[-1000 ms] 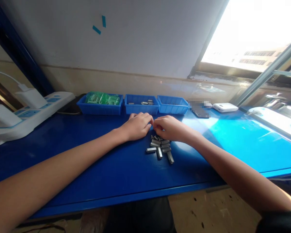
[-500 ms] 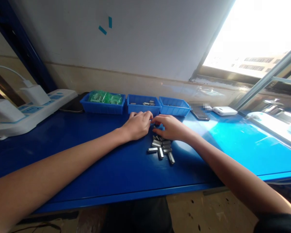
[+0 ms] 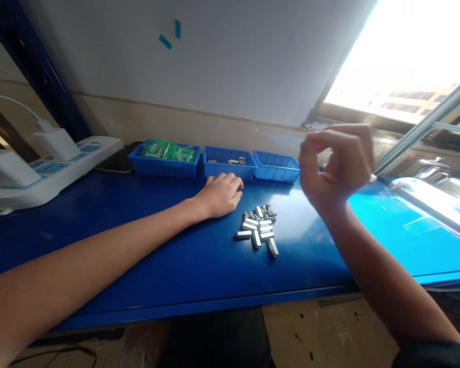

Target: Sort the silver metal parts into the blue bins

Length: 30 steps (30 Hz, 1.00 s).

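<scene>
My left hand [image 3: 219, 197] lies on the blue table, loosely bent fingers a little apart, with nothing visible in it. To its right is a small pile of silver hexagonal metal standoffs [image 3: 256, 238], with short screws [image 3: 268, 210] at the far side. My right hand [image 3: 339, 163] is raised above the table's right part, slightly blurred. Its fingers are curled, and thumb and forefinger close into a ring; anything held between them is hidden or too small to make out.
Along the wall stand a blue bin [image 3: 164, 167] with green packets, a middle bin [image 3: 230, 171] with metal pieces, and a right bin [image 3: 276, 174] with small parts. A white power strip [image 3: 67, 176] lies left, a dark phone [image 3: 117, 162] beside it. A window [image 3: 406, 61] is at right.
My right hand has left the pile and risen to the right, uncovering the screws. My left hand stays at about the same place, its thumb now clear of the right hand.
</scene>
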### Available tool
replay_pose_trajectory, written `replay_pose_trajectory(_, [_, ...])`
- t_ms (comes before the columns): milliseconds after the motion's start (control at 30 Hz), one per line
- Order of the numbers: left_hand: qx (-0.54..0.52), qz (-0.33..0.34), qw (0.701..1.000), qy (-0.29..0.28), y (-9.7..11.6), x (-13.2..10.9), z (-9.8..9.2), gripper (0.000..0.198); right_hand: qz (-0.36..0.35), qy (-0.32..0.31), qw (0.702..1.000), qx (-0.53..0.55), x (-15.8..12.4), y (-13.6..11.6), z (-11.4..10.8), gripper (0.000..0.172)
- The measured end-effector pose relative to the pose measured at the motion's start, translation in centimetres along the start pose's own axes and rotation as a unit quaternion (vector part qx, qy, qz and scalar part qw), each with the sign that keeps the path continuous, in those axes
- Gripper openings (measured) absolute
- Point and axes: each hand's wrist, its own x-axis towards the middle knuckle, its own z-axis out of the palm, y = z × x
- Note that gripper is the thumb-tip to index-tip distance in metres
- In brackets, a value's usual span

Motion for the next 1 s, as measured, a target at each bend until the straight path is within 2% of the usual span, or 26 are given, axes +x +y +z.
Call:
replay_pose_trajectory(33, [0.003,0.001,1.0,-0.003,0.0,0.0,0.0,0.024,0.022,0.013,0.999,-0.033,0.1,0.9,-0.1,0.02])
replay_pose_trajectory(67, [0.005,-0.001,1.0,-0.006,0.0,0.0,0.0,0.025,0.045,-0.005,0.997,-0.065,0.1,1.8,0.0,0.02])
replay_pose_trajectory(100, [0.006,-0.003,1.0,-0.008,0.0,0.0,-0.1,0.026,0.069,-0.051,0.992,-0.092,-0.1,2.6,0.2,0.02])
replay_pose_trajectory(200, [0.006,-0.007,1.0,-0.009,0.0,0.0,-0.1,0.027,0.125,-0.254,0.952,-0.117,-1.0,4.0,0.7,0.024])
replay_pose_trajectory(267, [0.007,-0.004,1.0,-0.009,0.0,0.0,-0.1,0.027,0.098,-0.373,0.921,-0.06,-1.3,3.5,0.6,0.027])
replay_pose_trajectory(333, [0.008,0.0,1.0,-0.009,-0.1,0.0,-0.1,0.027,0.031,-0.469,0.882,0.016,-1.4,2.2,0.1,0.03])
replay_pose_trajectory(400, [0.01,0.0,1.0,-0.007,-0.1,0.0,0.0,0.026,-0.018,-0.543,0.838,0.057,-1.3,0.8,-0.2,0.031])
replay_pose_trajectory(467, [0.01,-0.002,1.0,-0.007,-0.1,0.1,0.0,0.026,-0.033,-0.582,0.81,0.061,-1.3,-0.2,-0.1,0.028])
replay_pose_trajectory(533, [0.01,-0.004,1.0,-0.009,-0.1,0.1,0.0,0.026,-0.041,-0.583,0.81,0.057,-1.5,-0.7,0.2,0.024])
replay_pose_trajectory(567, [0.009,-0.003,1.0,-0.011,-0.1,0.1,0.0,0.026,-0.042,-0.566,0.822,0.056,-1.6,-0.9,0.4,0.022])
replay_pose_trajectory(633, [0.006,-0.002,1.0,-0.011,-0.2,0.1,0.0,0.027,-0.038,-0.496,0.866,0.056,-1.6,-1.0,0.6,0.021])
replay_pose_trajectory(733, [0.004,0.0,1.0,-0.004,-0.2,0.1,0.1,0.026,-0.006,-0.296,0.954,0.046,-0.8,-1.2,0.3,0.022])
replay_pose_trajectory(767, [0.003,0.002,1.0,-0.002,-0.2,0.0,0.1,0.026,0.012,-0.221,0.975,0.037,-0.3,-1.2,0.2,0.024])
replay_pose_trajectory(833, [-0.001,0.005,1.0,-0.001,-0.2,0.0,0.0,0.026,0.059,-0.094,0.994,0.008,0.9,-1.2,0.4,0.029])
replay_pose_trajectory(867, [-0.003,0.006,1.0,-0.003,-0.1,0.0,0.0,0.026,0.081,-0.058,0.995,-0.012,1.5,-1.1,0.6,0.032])
replay_pose_trajectory(900, [-0.003,0.005,1.0,-0.005,-0.1,0.0,0.0,0.026,0.098,-0.047,0.994,-0.031,1.9,-1.0,1.0,0.033])
replay_pose_trajectory(933, [-0.002,0.005,1.0,-0.006,-0.1,0.0,0.0,0.027,0.109,-0.064,0.991,-0.049,2.3,-0.9,1.5,0.034])
replay_pose_trajectory(1000, [0.003,0.005,1.0,-0.006,-0.1,-0.1,-0.1,0.026,0.11,-0.175,0.976,-0.066,2.4,-0.7,2.4,0.034])
